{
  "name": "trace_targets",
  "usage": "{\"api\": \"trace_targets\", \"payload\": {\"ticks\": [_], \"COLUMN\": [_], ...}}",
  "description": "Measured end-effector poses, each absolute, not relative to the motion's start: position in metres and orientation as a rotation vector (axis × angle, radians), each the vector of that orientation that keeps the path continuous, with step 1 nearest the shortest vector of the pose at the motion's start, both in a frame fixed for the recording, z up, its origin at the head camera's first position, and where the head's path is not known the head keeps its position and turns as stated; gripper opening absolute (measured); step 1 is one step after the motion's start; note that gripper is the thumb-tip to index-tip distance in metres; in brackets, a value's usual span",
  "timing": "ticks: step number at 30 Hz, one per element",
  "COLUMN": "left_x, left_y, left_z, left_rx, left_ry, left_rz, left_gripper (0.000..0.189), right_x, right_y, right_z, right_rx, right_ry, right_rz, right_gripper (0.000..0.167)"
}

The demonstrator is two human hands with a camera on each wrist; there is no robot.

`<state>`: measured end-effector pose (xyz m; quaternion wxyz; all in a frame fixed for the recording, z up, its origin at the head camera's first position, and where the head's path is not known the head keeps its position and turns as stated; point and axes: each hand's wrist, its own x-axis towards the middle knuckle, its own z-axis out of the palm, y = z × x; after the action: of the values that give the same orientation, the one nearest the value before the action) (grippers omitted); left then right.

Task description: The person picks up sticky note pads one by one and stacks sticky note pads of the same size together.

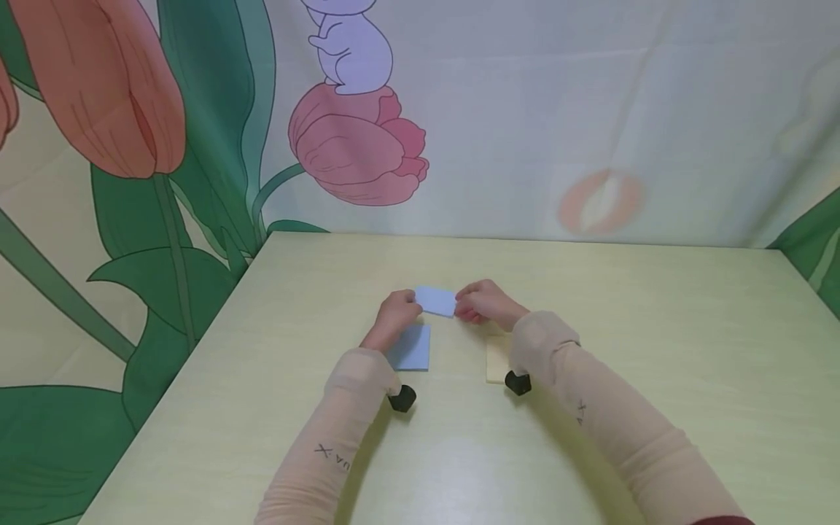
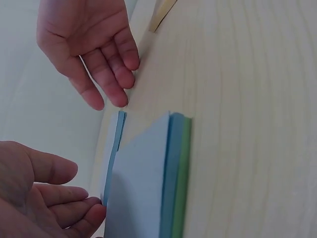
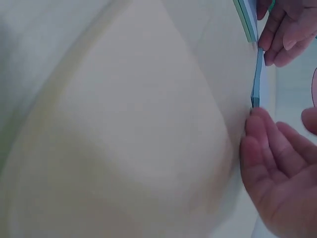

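A thin light-blue paper pad lies flat on the table between the hands. The left hand touches its left end with extended fingers; in the left wrist view that hand's thumb stands apart from the pad. At the opposite end is the right hand, its fingertips against or very near the edge in the right wrist view, thumb away. Nearer the person lies a thicker blue pad with a green layer beneath, partly covered by the left wrist. A pale yellow pad is half hidden under the right sleeve.
The pale wooden table meets a curtain printed with flowers and a white animal at its far edge. Small black pieces hang from both wrists above the tabletop. A large blurred cream surface fills much of the right wrist view.
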<state>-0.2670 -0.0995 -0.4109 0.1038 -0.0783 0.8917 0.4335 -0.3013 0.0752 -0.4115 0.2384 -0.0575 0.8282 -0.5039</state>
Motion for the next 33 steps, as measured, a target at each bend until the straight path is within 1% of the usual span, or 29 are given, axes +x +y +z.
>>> {"api": "trace_targets", "payload": {"ticks": [5, 6, 8, 11, 16, 22, 28, 33], "left_x": [-0.263, -0.262, -0.26, -0.259, -0.26, -0.262, -0.263, -0.262], "left_y": [-0.097, -0.097, -0.095, -0.092, -0.09, -0.089, -0.087, -0.085], "left_z": [-0.407, -0.405, -0.402, -0.397, -0.396, -0.401, -0.403, -0.401], "left_rx": [-0.26, -0.281, -0.306, -0.317, -0.315, -0.316, -0.276, -0.252], "left_ry": [2.802, 2.831, 2.867, 2.836, 2.696, 2.594, 2.565, 2.547], "left_rz": [1.145, 1.117, 1.078, 1.065, 1.118, 1.255, 1.282, 1.281], "left_gripper": [0.038, 0.043, 0.042, 0.042, 0.047, 0.05, 0.047, 0.049], "right_x": [-0.298, -0.297, -0.298, -0.3, -0.302, -0.302, -0.302, -0.306], "right_y": [0.075, 0.074, 0.073, 0.068, 0.063, 0.064, 0.067, 0.069], "right_z": [-0.412, -0.411, -0.411, -0.412, -0.415, -0.414, -0.412, -0.417], "right_rx": [-0.266, -0.286, -0.328, -0.36, -0.342, -0.311, -0.217, -0.222], "right_ry": [2.512, 2.541, 2.546, 2.514, 2.495, 2.54, 2.558, 2.595], "right_rz": [-1.27, -1.259, -1.256, -1.222, -1.153, -1.148, -1.167, -1.182], "right_gripper": [0.036, 0.038, 0.04, 0.044, 0.048, 0.044, 0.039, 0.035]}}
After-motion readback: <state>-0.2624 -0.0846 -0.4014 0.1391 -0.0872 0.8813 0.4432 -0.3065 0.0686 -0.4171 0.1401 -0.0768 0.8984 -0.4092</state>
